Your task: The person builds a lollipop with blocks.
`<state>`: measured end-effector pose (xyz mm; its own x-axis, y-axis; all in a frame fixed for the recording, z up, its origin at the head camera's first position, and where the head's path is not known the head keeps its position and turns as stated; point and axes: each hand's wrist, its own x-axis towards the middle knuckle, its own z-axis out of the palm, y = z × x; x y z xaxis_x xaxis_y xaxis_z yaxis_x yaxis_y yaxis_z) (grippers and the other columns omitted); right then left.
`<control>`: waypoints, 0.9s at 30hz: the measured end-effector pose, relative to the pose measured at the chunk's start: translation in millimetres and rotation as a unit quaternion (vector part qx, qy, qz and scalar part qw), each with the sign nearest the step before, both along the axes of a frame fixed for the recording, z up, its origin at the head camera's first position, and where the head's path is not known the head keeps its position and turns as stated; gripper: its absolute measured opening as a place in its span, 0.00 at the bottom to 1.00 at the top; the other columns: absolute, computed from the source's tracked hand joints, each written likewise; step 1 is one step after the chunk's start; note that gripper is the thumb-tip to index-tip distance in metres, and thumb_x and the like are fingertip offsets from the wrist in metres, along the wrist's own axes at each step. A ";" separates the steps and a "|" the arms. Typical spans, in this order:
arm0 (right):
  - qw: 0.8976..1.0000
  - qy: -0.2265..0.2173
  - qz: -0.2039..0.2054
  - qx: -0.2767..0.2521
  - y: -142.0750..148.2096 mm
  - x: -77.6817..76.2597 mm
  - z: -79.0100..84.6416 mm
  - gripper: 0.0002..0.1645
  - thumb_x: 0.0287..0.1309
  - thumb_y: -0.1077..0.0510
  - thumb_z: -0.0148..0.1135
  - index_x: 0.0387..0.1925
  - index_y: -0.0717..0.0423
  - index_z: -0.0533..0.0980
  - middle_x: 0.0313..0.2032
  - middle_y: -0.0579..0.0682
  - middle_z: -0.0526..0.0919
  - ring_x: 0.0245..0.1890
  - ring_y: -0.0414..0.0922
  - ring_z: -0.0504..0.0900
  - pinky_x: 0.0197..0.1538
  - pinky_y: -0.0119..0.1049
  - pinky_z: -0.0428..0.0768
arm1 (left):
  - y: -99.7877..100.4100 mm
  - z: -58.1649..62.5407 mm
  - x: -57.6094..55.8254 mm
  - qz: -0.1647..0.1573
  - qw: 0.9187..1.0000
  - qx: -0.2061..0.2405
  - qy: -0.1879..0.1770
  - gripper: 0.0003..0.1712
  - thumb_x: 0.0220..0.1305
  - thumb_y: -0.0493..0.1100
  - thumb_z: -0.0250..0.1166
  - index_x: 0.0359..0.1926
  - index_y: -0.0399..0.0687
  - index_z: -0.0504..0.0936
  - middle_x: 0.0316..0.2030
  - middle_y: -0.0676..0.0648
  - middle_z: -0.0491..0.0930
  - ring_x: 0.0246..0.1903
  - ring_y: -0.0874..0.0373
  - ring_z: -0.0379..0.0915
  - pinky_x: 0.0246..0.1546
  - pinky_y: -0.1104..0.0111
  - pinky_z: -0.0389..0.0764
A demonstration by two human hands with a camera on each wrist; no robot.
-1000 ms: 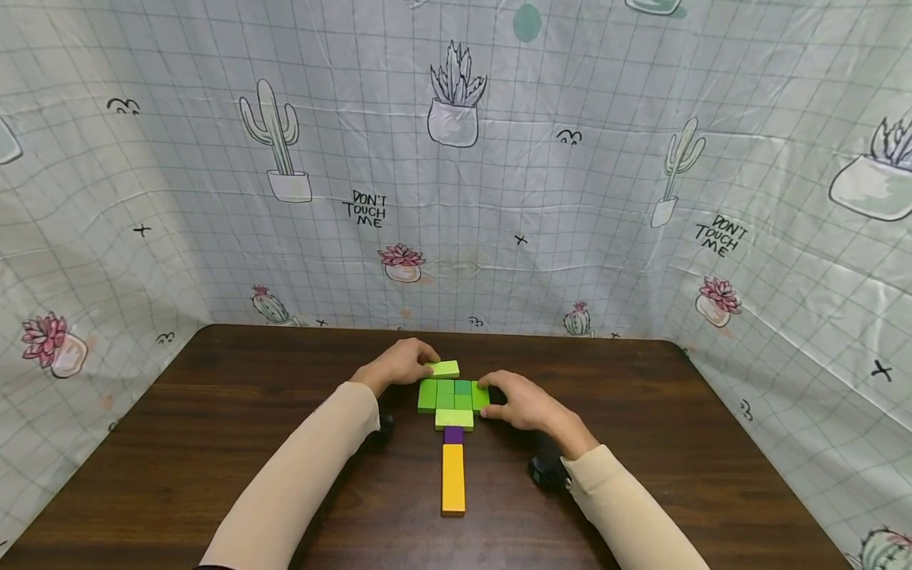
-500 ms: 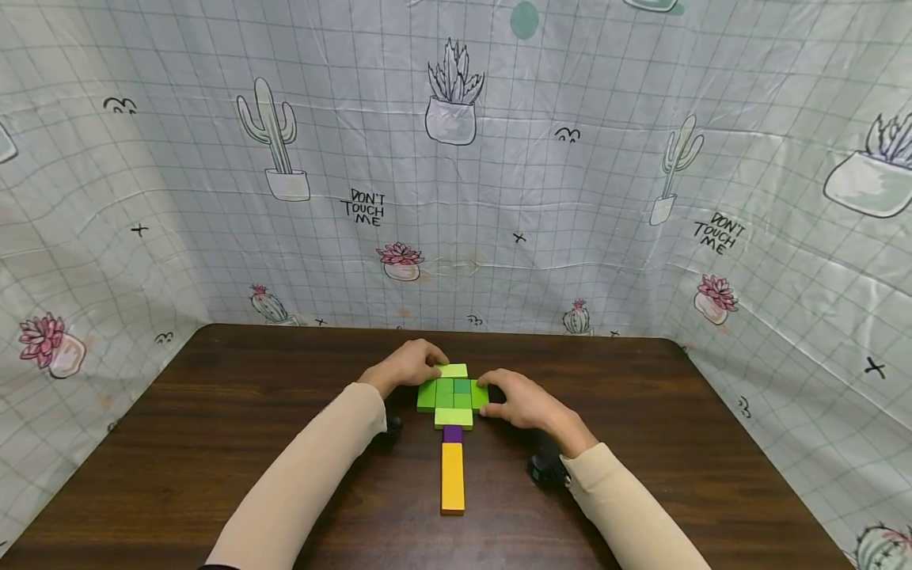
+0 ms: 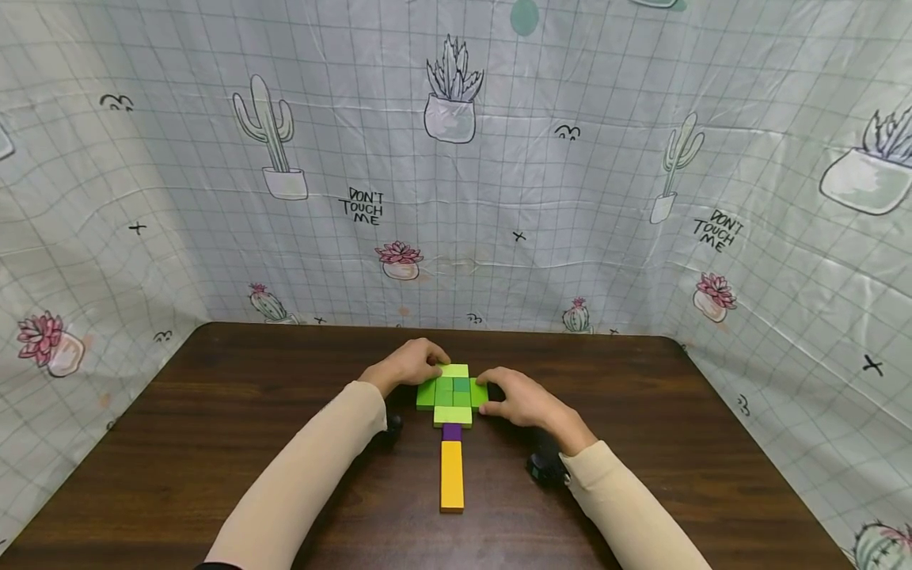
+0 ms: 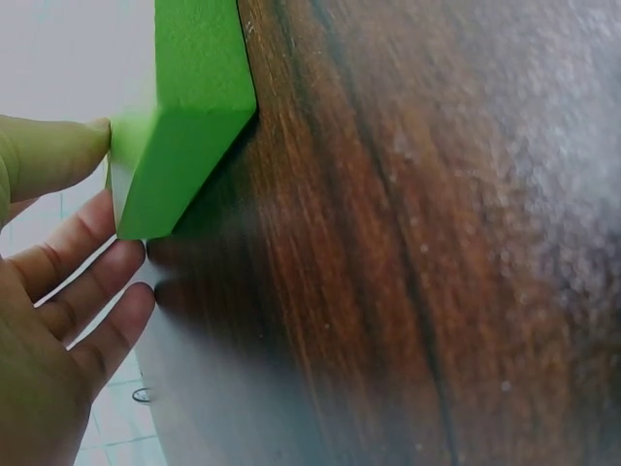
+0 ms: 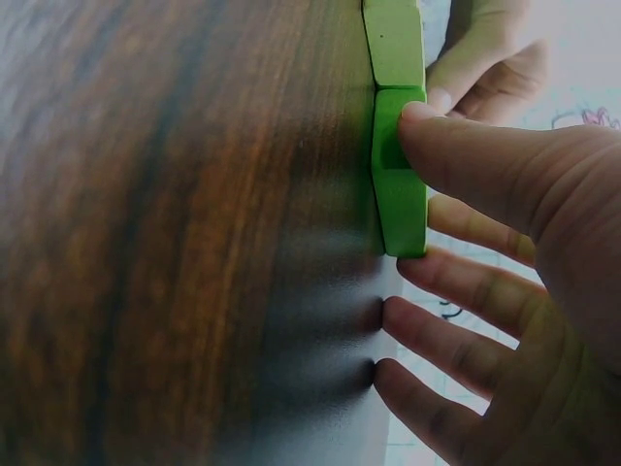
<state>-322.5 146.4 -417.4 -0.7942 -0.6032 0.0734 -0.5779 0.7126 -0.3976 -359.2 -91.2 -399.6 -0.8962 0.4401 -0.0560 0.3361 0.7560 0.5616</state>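
Observation:
Flat blocks form a shape on the table. At its far side, my left hand [image 3: 409,366] pinches a lime-green block [image 3: 456,370] between thumb and fingers. My right hand [image 3: 527,397] holds the green block [image 3: 480,394] at the right end, its thumb on the near edge and a finger at the far edge. Small green squares, one a darker green square [image 3: 461,385], fill the middle, with another green block [image 3: 425,395] at the left. Nearer lie a second lime-green block [image 3: 452,416], a purple block [image 3: 452,432] and a long yellow block [image 3: 452,476], in line.
The dark wooden table [image 3: 249,427] spreads out around the blocks. A printed cloth [image 3: 456,198] hangs behind and at both sides. A black wrist device [image 3: 547,469] sits under the right wrist, close to the tabletop.
My left hand has slid the far lime-green block right and slightly nearer, and it now meets the middle squares. My right hand has kept its place on the right green block.

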 end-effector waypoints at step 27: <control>1.000 0.008 0.000 0.007 -0.2 -3.5 -1.7 0.28 0.57 0.52 0.68 0.57 0.57 0.73 0.55 0.52 0.77 0.56 0.48 0.74 0.59 0.46 0.71 | 0.1 -2.1 -1.4 -0.008 1.000 -0.008 0.018 0.18 0.65 0.37 0.61 0.56 0.46 0.81 0.49 0.45 0.79 0.47 0.53 0.73 0.48 0.60 0.75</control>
